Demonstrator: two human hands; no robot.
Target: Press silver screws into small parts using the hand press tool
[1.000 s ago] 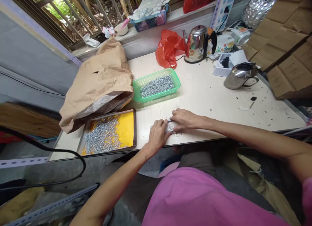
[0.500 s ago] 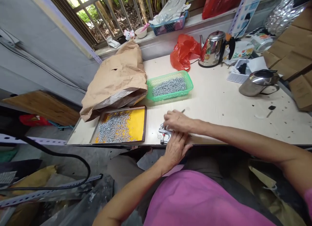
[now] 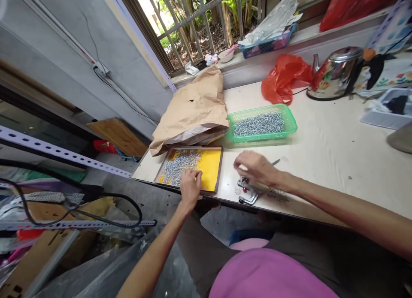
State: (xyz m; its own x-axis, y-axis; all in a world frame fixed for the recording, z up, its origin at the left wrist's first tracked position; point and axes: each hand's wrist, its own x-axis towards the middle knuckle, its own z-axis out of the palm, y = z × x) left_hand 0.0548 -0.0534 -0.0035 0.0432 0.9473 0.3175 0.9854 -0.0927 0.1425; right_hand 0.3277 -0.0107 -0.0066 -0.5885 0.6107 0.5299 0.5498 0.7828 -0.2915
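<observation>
My left hand (image 3: 191,185) is over the front of a shallow dark-rimmed tray (image 3: 219,169) with a yellow bottom, its fingers curled at a heap of small metal screws (image 3: 177,167). Whatever those fingertips pinch is too small to make out. My right hand (image 3: 255,167), slightly blurred, hovers over a small metal clamp-like device (image 3: 249,196) at the table's front edge. Its fingers bend together, and what they hold, if anything, cannot be seen. A thin pointed tool tip (image 3: 276,162) shows just beyond the right hand.
Behind the tray lies a brown paper sack (image 3: 193,103). A green plastic basket (image 3: 291,122) of similar metal pieces stands to its right. Farther back are a red plastic bag (image 3: 283,79) and a steel kettle (image 3: 334,75). The table's front edge (image 3: 302,216) runs close to my lap.
My left hand has left the metal device and moved left to the screws in the tray. My right hand has lifted a little off the device. The view has swung left.
</observation>
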